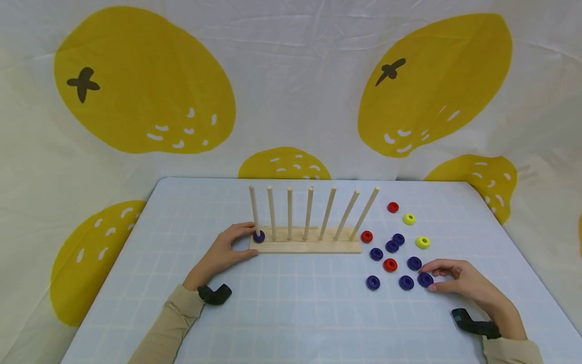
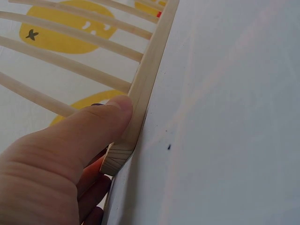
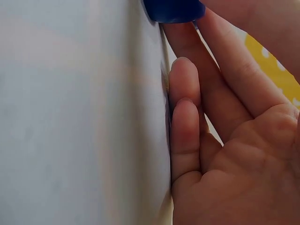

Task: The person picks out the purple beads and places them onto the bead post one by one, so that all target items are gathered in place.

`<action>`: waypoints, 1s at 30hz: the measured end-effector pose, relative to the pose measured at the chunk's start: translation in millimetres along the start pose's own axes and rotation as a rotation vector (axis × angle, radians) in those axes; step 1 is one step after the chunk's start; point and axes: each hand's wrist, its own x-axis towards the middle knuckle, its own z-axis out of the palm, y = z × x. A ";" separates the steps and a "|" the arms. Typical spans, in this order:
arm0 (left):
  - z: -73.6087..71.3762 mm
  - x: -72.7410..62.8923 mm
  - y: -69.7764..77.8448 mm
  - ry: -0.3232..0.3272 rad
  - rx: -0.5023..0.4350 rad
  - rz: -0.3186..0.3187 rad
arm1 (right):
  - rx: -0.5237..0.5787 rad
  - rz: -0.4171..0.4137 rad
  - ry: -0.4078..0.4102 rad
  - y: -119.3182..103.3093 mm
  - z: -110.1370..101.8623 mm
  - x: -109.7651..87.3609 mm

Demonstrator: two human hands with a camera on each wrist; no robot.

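A wooden peg stand (image 1: 291,246) with several upright pegs sits on the table, and one dark blue ring (image 1: 259,236) lies around the base of its leftmost peg. My left hand (image 1: 226,248) grips the stand's left end; in the left wrist view the thumb (image 2: 110,115) presses on the base's edge, with other fingers partly hidden behind it. On the right, my right hand (image 1: 464,283) pinches a dark blue ring (image 1: 425,279) on the table between thumb and fingers. The right wrist view shows only part of that blue ring (image 3: 174,10) at its top edge.
Right of the stand lie loose rings: several blue ones (image 1: 376,254), a red one (image 1: 390,265) among them, two more red ones, and two yellow ones (image 1: 423,242). A fruit-printed cloth (image 1: 295,101) hangs behind the light checked table (image 1: 291,313).
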 end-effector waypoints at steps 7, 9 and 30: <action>-1.0 0.0 0.2 0.007 0.005 0.018 | 0.017 0.010 0.005 -0.2 0.9 1.3; -0.8 -0.3 0.3 0.007 0.000 0.015 | 0.012 0.009 0.004 -0.7 0.7 1.5; 0.3 -0.5 -1.8 0.006 -0.017 0.033 | 0.050 -0.223 -0.293 -17.1 -31.8 4.5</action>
